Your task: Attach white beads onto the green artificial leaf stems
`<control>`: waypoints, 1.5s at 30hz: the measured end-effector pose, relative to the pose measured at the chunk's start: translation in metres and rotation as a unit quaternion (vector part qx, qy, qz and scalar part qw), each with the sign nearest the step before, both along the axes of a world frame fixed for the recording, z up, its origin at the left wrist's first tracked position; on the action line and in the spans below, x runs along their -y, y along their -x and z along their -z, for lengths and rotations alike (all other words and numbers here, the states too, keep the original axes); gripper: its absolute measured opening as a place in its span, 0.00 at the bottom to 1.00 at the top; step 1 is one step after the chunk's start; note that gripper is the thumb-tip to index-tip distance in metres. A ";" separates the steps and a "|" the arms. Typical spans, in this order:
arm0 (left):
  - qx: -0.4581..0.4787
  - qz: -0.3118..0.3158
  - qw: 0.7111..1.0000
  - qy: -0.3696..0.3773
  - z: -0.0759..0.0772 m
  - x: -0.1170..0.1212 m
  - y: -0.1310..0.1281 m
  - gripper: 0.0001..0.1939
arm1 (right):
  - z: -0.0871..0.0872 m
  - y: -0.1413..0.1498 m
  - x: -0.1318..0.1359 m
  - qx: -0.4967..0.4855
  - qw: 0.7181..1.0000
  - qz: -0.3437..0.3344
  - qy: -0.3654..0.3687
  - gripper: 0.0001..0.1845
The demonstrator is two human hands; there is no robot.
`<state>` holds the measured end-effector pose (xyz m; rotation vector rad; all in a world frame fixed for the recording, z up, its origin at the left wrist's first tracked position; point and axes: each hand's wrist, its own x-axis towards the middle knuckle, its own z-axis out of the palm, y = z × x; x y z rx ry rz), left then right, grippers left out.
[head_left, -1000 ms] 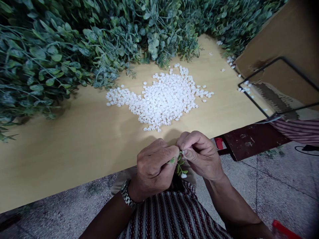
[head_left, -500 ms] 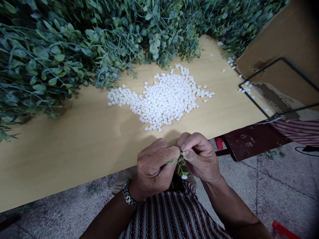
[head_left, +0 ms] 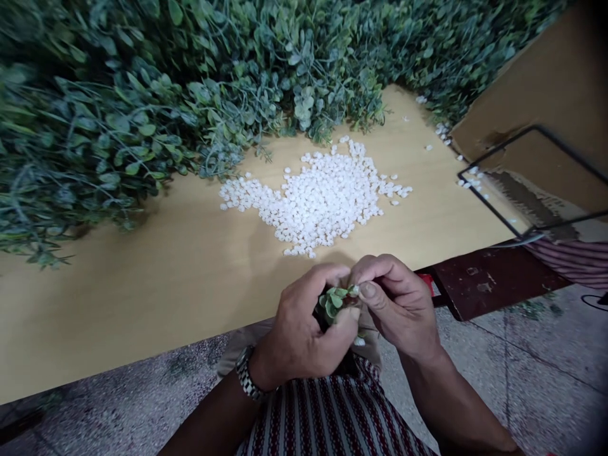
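My left hand (head_left: 304,329), with a metal watch on its wrist, curls its fingers and thumb round a small green artificial sprig (head_left: 334,299). My right hand (head_left: 403,310) meets it at the table's front edge, thumb and forefinger pinched on a small white flower bud (head_left: 354,290) at a tip of the sprig. Whether the bud is fully seated on the stem cannot be made out. Below the left thumb another white bud (head_left: 360,341) shows. Just beyond my hands a pile of loose white buds (head_left: 327,196) lies on the table (head_left: 199,278).
Dense artificial greenery (head_left: 228,82) lines the back and left of the table. At right stands a torn cardboard box (head_left: 551,114) with a black wire frame (head_left: 496,145) before it and stray white buds around. A dark red bench (head_left: 494,278) is below the table's right edge.
The left hand's hold has shifted, and the sprig's leaves now show upward between its thumb and fingers. The right hand still pinches at a tip. The whole view has shifted slightly.
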<state>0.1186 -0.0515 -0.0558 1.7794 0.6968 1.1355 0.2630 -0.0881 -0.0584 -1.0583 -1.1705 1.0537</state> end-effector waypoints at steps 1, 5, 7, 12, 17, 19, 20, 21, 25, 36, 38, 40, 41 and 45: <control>0.003 0.015 0.999 0.030 -0.001 0.000 0.003 0.18 | -0.002 -0.002 0.000 0.020 1.000 -0.001 0.001 0.03; 0.064 0.059 0.982 0.167 0.002 0.000 0.010 0.08 | -0.007 -0.011 -0.004 0.124 0.992 -0.017 -0.022 0.03; 0.080 0.058 0.973 0.208 0.003 -0.001 0.010 0.05 | -0.011 -0.014 -0.008 0.170 0.984 -0.003 -0.047 0.05; 0.071 0.017 0.981 0.181 -0.001 -0.004 0.005 0.05 | -0.023 -0.011 -0.018 0.234 0.962 0.028 -0.136 0.09; 0.081 -0.023 0.987 0.136 -0.004 -0.005 0.000 0.05 | -0.031 -0.008 -0.023 0.254 0.954 -0.018 -0.161 0.09; 0.097 -0.031 0.987 0.127 -0.004 -0.005 0.000 0.06 | -0.031 -0.012 -0.021 0.257 0.954 -0.045 -0.147 0.09; 0.104 -0.030 0.986 0.124 -0.004 -0.004 0.000 0.06 | -0.031 -0.015 -0.020 0.259 0.954 -0.067 -0.135 0.08; 0.110 -0.027 0.986 0.122 -0.004 -0.003 0.002 0.07 | -0.031 -0.018 -0.020 0.258 0.954 -0.088 -0.123 0.08; 0.111 -0.036 0.986 0.119 -0.004 0.000 0.013 0.09 | -0.027 -0.025 -0.028 0.256 0.956 -0.085 -0.119 0.08; -0.022 -0.054 0.994 0.088 -0.014 -0.006 0.038 0.05 | -0.008 0.007 -0.052 0.528 0.841 -0.018 -0.115 0.08; -0.018 -0.048 0.995 0.088 -0.013 -0.006 0.038 0.05 | -0.006 0.008 -0.051 0.532 0.839 -0.013 -0.116 0.08; -0.005 -0.052 0.994 0.092 -0.013 -0.006 0.037 0.05 | -0.005 0.008 -0.049 0.515 0.849 -0.012 -0.117 0.08; 0.006 -0.055 0.994 0.091 -0.013 -0.006 0.036 0.05 | -0.005 0.007 -0.048 0.495 0.861 -0.011 -0.117 0.07; 0.032 -0.071 0.992 0.098 -0.014 -0.004 0.030 0.06 | -0.008 0.003 -0.040 0.318 0.944 0.005 -0.088 0.03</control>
